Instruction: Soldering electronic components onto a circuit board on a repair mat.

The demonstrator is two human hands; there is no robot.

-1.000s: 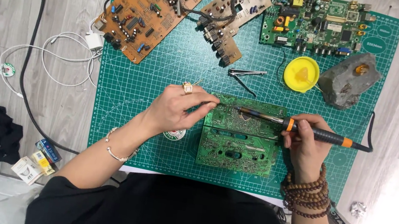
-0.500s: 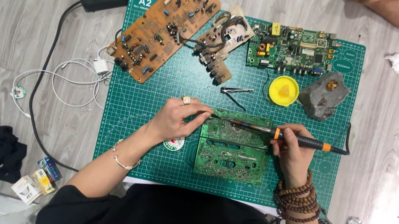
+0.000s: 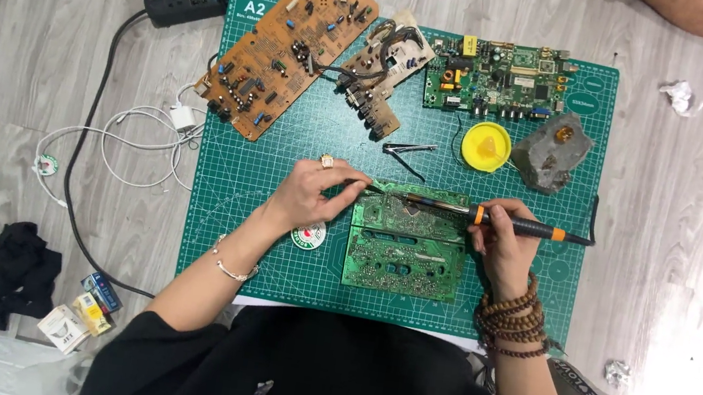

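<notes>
Round green-rimmed label beside left hand.

A green circuit board lies flat on the green cutting mat, near its front edge. A black soldering iron with orange bands lies level across the board's far edge, tip pointing left.

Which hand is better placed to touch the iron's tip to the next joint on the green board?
Right. The right hand grips the soldering iron, its tip over the green circuit board top edge. The left hand pinches something thin there, likely solder.
</notes>
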